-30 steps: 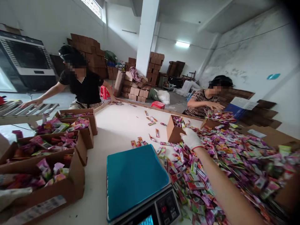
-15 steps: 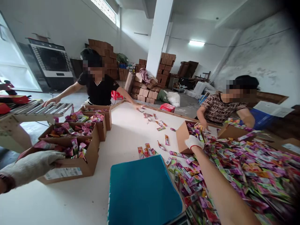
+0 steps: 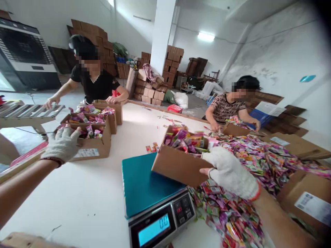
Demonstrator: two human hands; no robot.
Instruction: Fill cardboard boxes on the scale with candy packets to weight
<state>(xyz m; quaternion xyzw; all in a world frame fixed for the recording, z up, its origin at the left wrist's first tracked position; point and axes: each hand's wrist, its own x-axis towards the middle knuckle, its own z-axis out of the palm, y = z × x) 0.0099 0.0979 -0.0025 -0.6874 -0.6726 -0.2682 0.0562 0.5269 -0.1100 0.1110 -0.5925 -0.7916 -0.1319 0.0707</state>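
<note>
the right hand point(image 3: 229, 170) has its grip closed on a box point(image 3: 181, 167), tilted over the scale point(image 3: 141, 191); best level it against spills. the left hand point(image 3: 63, 143), loosely spread, is over another box point(image 3: 103, 148).

the scale display point(image 3: 153, 230) reads 0.0; the carton labels point(image 3: 314, 207) and shirt lettering point(image 3: 227, 109) are too blurred to read.

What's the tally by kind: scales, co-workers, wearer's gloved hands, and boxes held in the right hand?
Scale: 1
Co-worker in black, co-worker in print: 2
Gloved left hand, gloved right hand: 2
Held box: 1
Total: 6
</note>
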